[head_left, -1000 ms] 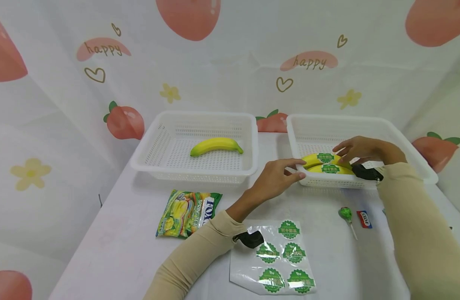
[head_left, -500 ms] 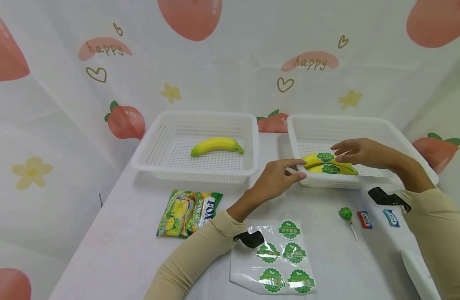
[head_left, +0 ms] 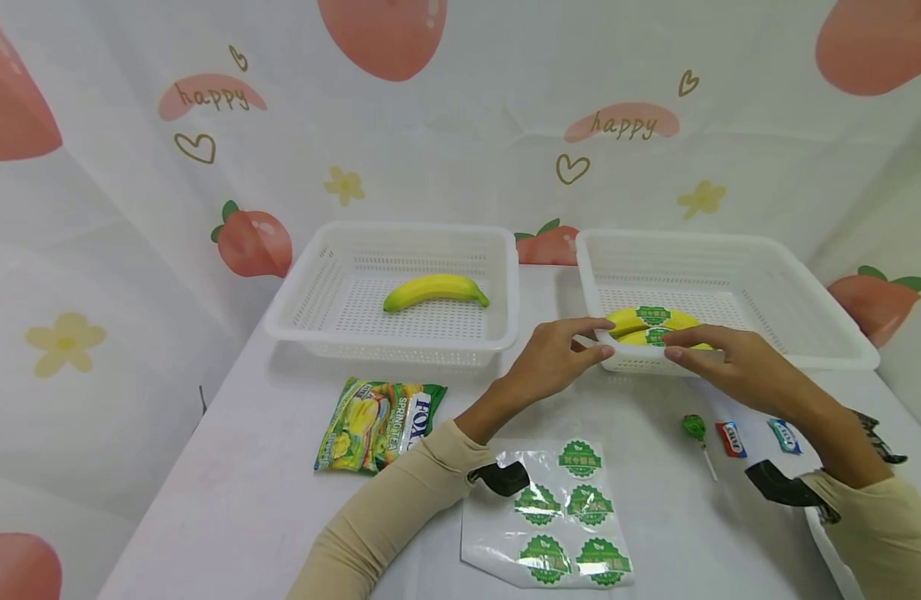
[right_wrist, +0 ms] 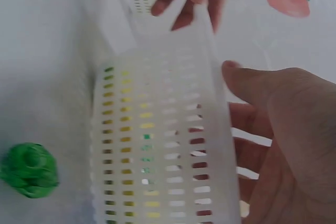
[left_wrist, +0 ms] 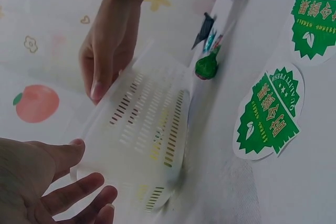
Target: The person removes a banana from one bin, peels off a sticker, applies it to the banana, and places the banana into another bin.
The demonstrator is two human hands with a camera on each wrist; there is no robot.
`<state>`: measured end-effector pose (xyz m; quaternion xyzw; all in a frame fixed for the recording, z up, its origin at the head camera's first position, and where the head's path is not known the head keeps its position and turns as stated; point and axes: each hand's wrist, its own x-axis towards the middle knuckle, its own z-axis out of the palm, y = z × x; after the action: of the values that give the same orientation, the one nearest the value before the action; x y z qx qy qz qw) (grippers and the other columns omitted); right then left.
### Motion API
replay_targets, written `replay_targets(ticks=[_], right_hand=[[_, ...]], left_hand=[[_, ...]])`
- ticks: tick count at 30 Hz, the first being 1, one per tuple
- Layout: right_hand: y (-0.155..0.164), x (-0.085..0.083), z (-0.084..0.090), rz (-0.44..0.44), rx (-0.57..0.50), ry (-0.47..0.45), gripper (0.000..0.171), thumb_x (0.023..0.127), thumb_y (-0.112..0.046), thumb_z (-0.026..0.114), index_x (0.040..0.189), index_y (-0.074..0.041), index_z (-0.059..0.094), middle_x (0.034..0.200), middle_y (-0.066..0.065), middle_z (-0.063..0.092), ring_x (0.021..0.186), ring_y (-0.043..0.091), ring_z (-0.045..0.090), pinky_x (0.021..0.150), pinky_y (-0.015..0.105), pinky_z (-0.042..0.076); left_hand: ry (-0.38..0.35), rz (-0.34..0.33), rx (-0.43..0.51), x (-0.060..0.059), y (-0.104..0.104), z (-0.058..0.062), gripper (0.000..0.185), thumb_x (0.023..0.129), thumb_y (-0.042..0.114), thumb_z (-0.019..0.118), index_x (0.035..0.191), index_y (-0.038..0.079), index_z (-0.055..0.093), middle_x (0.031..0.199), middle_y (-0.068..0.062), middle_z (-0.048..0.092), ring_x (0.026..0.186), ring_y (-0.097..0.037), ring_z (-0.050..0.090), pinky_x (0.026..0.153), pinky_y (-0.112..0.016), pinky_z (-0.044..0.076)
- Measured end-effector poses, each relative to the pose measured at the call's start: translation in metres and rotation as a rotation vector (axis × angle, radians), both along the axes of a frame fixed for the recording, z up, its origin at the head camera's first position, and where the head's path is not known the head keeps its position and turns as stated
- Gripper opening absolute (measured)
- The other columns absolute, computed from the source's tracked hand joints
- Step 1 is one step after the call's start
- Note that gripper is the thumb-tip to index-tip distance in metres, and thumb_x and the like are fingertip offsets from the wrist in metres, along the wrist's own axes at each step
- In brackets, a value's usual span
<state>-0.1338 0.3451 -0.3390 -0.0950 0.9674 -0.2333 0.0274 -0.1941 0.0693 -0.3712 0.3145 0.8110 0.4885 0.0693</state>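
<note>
My left hand (head_left: pixel 553 354) grips the near left corner of the right white basket (head_left: pixel 670 260), fingers at the rim and thumb outside. At the front rim, my right hand (head_left: pixel 738 367) holds the wall. In the right wrist view its thumb (right_wrist: pixel 244 80) is at the rim's outside, with the fingers showing through the slots from inside. Two yellow bananas lie against that wall, a rear banana (head_left: pixel 688 320) and a front banana (head_left: pixel 631 337) partly hidden by the right hand. Each carries a green sticker, such as the rear sticker (head_left: pixel 653 316).
Another white basket (head_left: pixel 388 340) at left holds one plain banana (head_left: pixel 436 292). In front lie a tea packet (head_left: pixel 377 427) and a sheet of green stickers (head_left: pixel 498 542). A green lollipop (head_left: pixel 694 427), a red candy (head_left: pixel 731 439) and a blue candy (head_left: pixel 785 436) lie right.
My right hand has come off the bananas, moving towards me onto the basket's front rim. The left hand stays at its corner. The blue candy has come into view.
</note>
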Motion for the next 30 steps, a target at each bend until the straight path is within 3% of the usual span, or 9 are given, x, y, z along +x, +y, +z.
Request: replay_targets(ticks=[7, 10, 13, 18, 21, 24, 27, 30], right_hand=[[-0.005, 0.005, -0.010, 0.002, -0.009, 0.056, 0.049, 0.108, -0.037, 0.062, 0.140, -0.001, 0.067, 0.141, 0.036, 0.059, 0.115, 0.054, 0.060, 0.088, 0.071, 0.054], [-0.005, 0.005, -0.011, -0.003, -0.006, 0.063, 0.049, 0.108, -0.037, 0.062, 0.140, 0.000, 0.066, 0.140, 0.037, 0.060, 0.116, 0.055, 0.060, 0.088, 0.070, 0.054], [-0.005, 0.006, -0.012, -0.008, -0.008, 0.063, 0.049, 0.107, -0.036, 0.063, 0.140, 0.000, 0.066, 0.140, 0.037, 0.060, 0.115, 0.055, 0.060, 0.087, 0.070, 0.055], [-0.005, 0.007, -0.012, -0.017, -0.012, 0.063, 0.051, 0.107, -0.039, 0.062, 0.141, -0.001, 0.066, 0.141, 0.037, 0.060, 0.115, 0.056, 0.060, 0.087, 0.072, 0.054], [-0.005, 0.008, -0.012, -0.021, -0.008, 0.064, 0.052, 0.107, -0.041, 0.061, 0.142, -0.002, 0.066, 0.143, 0.037, 0.058, 0.119, 0.059, 0.057, 0.090, 0.076, 0.051], [-0.004, 0.008, -0.011, -0.023, -0.006, 0.063, 0.052, 0.107, -0.041, 0.061, 0.141, -0.002, 0.066, 0.144, 0.037, 0.057, 0.121, 0.061, 0.056, 0.090, 0.077, 0.051], [-0.004, 0.008, -0.012, -0.020, -0.009, 0.063, 0.051, 0.107, -0.040, 0.062, 0.141, -0.001, 0.066, 0.143, 0.038, 0.057, 0.120, 0.060, 0.057, 0.089, 0.075, 0.052], [-0.004, 0.008, -0.013, -0.018, -0.009, 0.065, 0.050, 0.107, -0.038, 0.062, 0.141, -0.001, 0.066, 0.142, 0.038, 0.058, 0.120, 0.059, 0.057, 0.088, 0.075, 0.052]], left_hand=[[0.005, -0.002, -0.018, 0.004, -0.001, -0.001, 0.046, 0.103, 0.026, 0.073, 0.147, 0.018, 0.065, 0.132, -0.001, 0.072, 0.094, -0.004, 0.069, 0.073, -0.016, 0.054], [0.054, -0.011, -0.059, 0.009, -0.004, -0.001, 0.051, 0.103, 0.029, 0.072, 0.152, 0.018, 0.060, 0.134, 0.001, 0.071, 0.099, -0.004, 0.068, 0.077, -0.015, 0.054], [0.145, -0.029, -0.103, 0.018, -0.015, 0.001, 0.052, 0.104, 0.030, 0.071, 0.153, 0.016, 0.058, 0.138, 0.000, 0.069, 0.106, -0.008, 0.069, 0.086, -0.016, 0.053], [0.378, -0.031, -0.139, 0.033, -0.048, 0.008, 0.042, 0.104, 0.027, 0.071, 0.145, 0.014, 0.066, 0.136, -0.001, 0.071, 0.114, -0.014, 0.070, 0.097, -0.020, 0.053], [0.522, 0.006, -0.124, 0.038, -0.074, 0.011, 0.035, 0.103, 0.024, 0.073, 0.136, 0.013, 0.071, 0.128, -0.002, 0.074, 0.116, -0.016, 0.069, 0.099, -0.025, 0.055], [0.619, 0.073, -0.120, 0.037, -0.103, 0.013, 0.030, 0.102, 0.022, 0.074, 0.130, 0.012, 0.075, 0.125, -0.002, 0.075, 0.116, -0.019, 0.068, 0.100, -0.033, 0.055], [0.642, 0.153, -0.144, 0.034, -0.131, 0.014, 0.029, 0.100, 0.022, 0.077, 0.127, 0.012, 0.076, 0.124, -0.004, 0.076, 0.115, -0.024, 0.068, 0.100, -0.043, 0.054], [0.612, 0.235, -0.205, 0.029, -0.156, 0.014, 0.033, 0.098, 0.026, 0.079, 0.129, 0.013, 0.076, 0.125, -0.004, 0.076, 0.119, -0.027, 0.067, 0.101, -0.053, 0.051]])
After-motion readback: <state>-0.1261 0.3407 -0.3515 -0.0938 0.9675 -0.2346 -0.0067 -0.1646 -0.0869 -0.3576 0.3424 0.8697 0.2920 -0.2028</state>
